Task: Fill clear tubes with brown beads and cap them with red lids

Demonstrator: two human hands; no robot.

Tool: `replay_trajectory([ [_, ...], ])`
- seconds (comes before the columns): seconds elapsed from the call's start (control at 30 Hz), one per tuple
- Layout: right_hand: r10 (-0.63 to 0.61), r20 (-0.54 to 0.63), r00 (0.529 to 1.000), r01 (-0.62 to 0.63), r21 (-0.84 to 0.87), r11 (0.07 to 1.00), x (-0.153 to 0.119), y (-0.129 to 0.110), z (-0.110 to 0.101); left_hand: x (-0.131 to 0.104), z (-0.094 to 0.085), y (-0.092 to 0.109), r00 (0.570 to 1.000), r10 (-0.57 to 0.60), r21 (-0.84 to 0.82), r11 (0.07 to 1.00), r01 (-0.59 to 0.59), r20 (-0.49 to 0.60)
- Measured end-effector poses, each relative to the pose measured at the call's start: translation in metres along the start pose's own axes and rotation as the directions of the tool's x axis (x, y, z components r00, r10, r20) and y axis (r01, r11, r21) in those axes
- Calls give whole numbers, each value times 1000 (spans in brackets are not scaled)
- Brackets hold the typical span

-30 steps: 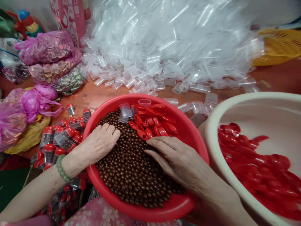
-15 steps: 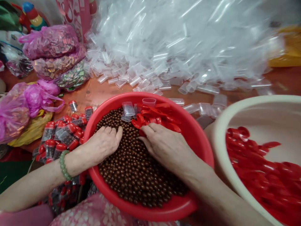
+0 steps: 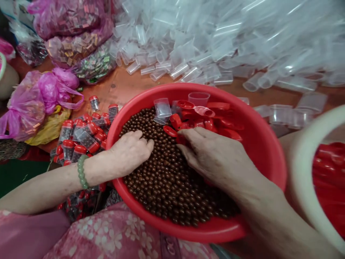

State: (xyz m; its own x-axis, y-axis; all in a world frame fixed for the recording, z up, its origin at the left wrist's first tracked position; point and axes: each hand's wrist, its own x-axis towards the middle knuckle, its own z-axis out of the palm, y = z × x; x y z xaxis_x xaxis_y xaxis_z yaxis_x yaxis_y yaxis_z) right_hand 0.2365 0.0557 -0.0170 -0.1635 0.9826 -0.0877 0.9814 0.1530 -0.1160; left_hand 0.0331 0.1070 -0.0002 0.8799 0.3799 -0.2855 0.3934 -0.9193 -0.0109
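Tabletop: reddish-brown surface (image 3: 104, 94), with a big heap of clear tubes (image 3: 215, 39) spreading across the back and going blurry toward the right.
Left side stuff: pink see-through bags (image 3: 67, 18) are sitting stacked with small flat bits inside, and a yellow bag (image 3: 48, 126) is lying just in front of them, partly under another knotted pink one.
Finished-looking pile: red-topped little bottles (image 3: 87, 140) with dark contents are lying jumbled just left of the basin.
Red basin: this red basin (image 3: 215, 230) is sitting right in front of the person, holding loads of brown beads (image 3: 172, 190), with a bunch of red caps (image 3: 210, 124) lying at the far right and a couple of loose clear containers (image 3: 162, 107) beside them.
Left hand: the left hand (image 3: 132, 153) is resting on the beads with fingers curled in; can't tell if it's gripping anything. Green bracelet (image 3: 82, 172) is sitting on that wrist.
Right hand: the right hand (image 3: 215, 153) is reaching over the basin, fingers and thumb drawn narrow, pinching a red cap (image 3: 169, 131) at the near edge of the bunch.
Pale basin: off to the right, a cream basin (image 3: 299, 158) is holding more red plastic pieces (image 3: 330, 172), partly cut off by the view.
Lap: pink flowered fabric (image 3: 113, 233) is showing below the basin.
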Motion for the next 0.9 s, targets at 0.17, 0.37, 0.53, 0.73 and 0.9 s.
replay_trajectory([
  [0.17, -18, -67, 998, 22, 59, 998, 0, 4, 6, 14, 14, 14, 978, 205, -100, 973, -207, -33],
  [0.37, 17, -116, 993, 13, 246, 969, -2, 5, 8, 22, 16, 12, 985, 169, -557, 820, -130, 19],
  [0.53, 160, -75, 984, -68, 677, 733, -9, 9, 0, 22, 13, 14, 990, 109, -784, 607, -133, -84],
  [0.73, 454, 5, 891, -204, 898, 390, -28, 2, -13, 9, -6, 7, 987, -69, -869, 486, -95, -147],
  [0.9, 493, 144, 858, -316, 904, 286, -41, -4, -13, -9, -13, 3, 944, -133, -815, 549, -185, -303],
])
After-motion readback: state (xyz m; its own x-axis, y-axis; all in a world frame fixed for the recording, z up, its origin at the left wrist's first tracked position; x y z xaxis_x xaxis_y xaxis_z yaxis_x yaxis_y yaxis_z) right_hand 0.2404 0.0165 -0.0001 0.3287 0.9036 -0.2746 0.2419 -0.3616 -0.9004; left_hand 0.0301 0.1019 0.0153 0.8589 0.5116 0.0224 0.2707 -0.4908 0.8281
